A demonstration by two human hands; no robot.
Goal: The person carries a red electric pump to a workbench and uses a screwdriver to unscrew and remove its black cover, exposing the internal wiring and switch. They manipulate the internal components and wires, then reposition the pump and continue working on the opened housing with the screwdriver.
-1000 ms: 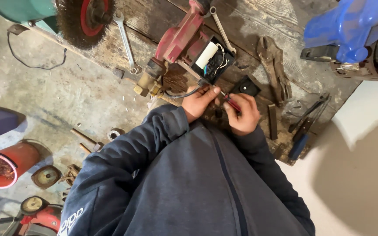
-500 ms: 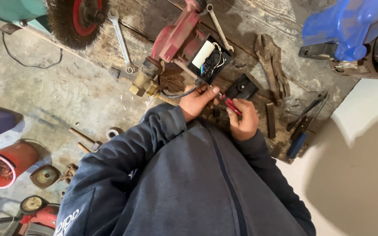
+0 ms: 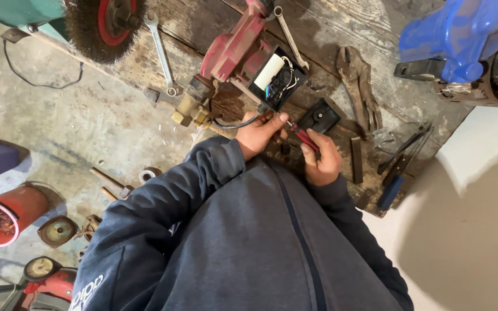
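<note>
My left hand (image 3: 259, 133) was closed on a black cable (image 3: 231, 124) at the foot of the red pump (image 3: 234, 49), fingertips pinching near its open black terminal box (image 3: 278, 78). That box held a white capacitor (image 3: 270, 71) and loose blue and white wires (image 3: 283, 80). Its black cover (image 3: 318, 117) lay just beside my hands on the desk (image 3: 329, 34). My right hand (image 3: 320, 156) was curled shut around a red-handled screwdriver (image 3: 304, 137), its tip pointing towards my left fingertips. Rusty pliers (image 3: 359, 86) lay near the cover, a spanner (image 3: 161, 52) lay beside the wire wheel (image 3: 96, 26), and a blue vise (image 3: 462, 34) stood well apart at the far end. On the floor (image 3: 87, 132), a red bucket (image 3: 12, 210) held dark reddish scraps; I could not tell what kind.

Compared with a second ago, both hands had shifted slightly towards the terminal box, and the screwdriver showed more plainly between them. The pump, cover and tools lay unmoved.
</note>
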